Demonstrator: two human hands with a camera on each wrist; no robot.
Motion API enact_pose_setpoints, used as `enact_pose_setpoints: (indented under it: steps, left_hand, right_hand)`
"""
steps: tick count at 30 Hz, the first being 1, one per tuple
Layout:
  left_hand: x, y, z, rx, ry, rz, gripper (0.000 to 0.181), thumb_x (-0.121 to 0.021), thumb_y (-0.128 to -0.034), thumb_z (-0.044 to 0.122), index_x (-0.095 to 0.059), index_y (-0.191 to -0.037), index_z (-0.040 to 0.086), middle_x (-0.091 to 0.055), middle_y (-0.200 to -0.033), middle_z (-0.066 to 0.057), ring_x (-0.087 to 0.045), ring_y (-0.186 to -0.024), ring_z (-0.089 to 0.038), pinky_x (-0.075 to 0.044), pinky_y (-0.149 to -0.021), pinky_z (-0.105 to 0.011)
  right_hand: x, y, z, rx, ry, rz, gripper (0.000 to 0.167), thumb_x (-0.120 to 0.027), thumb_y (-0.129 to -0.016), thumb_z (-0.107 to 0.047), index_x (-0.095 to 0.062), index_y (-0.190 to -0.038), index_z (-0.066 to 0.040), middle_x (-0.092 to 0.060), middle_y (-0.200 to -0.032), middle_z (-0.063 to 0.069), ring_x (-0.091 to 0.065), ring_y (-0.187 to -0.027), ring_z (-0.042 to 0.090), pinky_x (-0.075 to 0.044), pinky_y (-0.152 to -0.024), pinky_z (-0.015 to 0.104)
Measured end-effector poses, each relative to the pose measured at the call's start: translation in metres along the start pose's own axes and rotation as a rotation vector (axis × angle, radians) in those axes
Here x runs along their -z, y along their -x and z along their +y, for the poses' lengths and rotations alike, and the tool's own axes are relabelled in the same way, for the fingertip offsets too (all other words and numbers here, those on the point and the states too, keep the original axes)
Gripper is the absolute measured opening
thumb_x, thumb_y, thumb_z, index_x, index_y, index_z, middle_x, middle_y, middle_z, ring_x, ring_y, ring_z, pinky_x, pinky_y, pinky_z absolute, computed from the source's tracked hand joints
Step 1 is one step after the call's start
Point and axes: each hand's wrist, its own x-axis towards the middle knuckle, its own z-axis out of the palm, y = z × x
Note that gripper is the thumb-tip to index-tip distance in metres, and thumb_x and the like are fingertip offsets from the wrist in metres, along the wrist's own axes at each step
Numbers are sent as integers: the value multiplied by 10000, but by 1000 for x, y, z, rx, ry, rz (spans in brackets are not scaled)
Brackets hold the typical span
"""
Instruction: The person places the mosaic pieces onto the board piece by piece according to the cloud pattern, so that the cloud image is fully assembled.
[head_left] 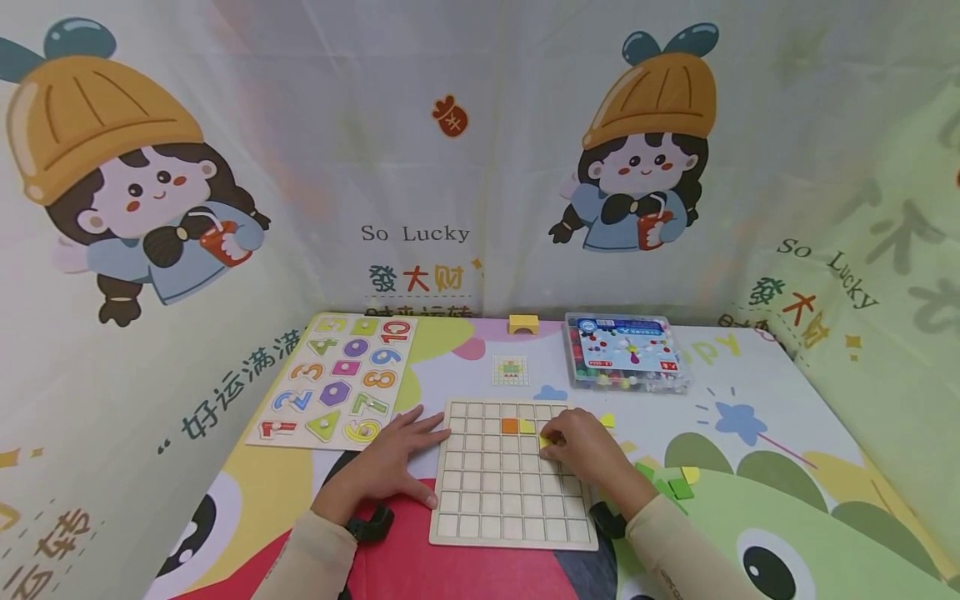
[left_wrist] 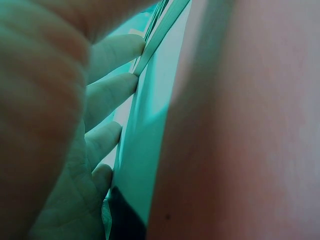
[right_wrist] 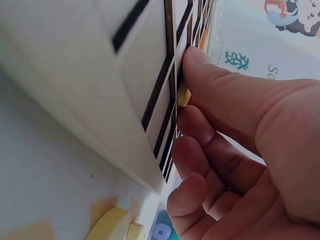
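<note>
Head: an orange square tile (head_left: 510, 426) and yellow tile (head_left: 527, 426) sit toward twelve o'clock on your pale wooden grid board (head_left: 491, 503), other cells mostly bare. Left wrist: your left hand (left_wrist: 65, 105), fingers extended, braces its nine-o'clock edge. Right wrist: your right hand (right_wrist: 280, 140) pinches a small yellow piece (right_wrist: 184, 96).

Piece (right_wrist: 184, 97) between right fingers (right_wrist: 197, 124) coloured yellow; board (head_left: 491, 482) under them patterned with pale grid; tile (head_left: 510, 426) near them coloured orange.

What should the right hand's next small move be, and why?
Probably ease the small yellow piece down into the pale wooden grid board, near the flat yellow tile: the right hand pinches it there, while the left hand touches the board's left edge.
</note>
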Motion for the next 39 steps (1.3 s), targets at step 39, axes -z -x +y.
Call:
enact_pose_setpoints:
  steps: [39]
  left_hand:
    - [3,2,1,-3,2,-10,1026,-939,-682,590,-547,-1563,241,-380,-1721,-14,-146,-1642,-413,-186,-1286,-693]
  right_hand:
    - [75,77,83,23,-113,118,382,-862,-891,-248,-777,-1239,-116,-766,-1187,74,-677,-889,173,-518,-648,263]
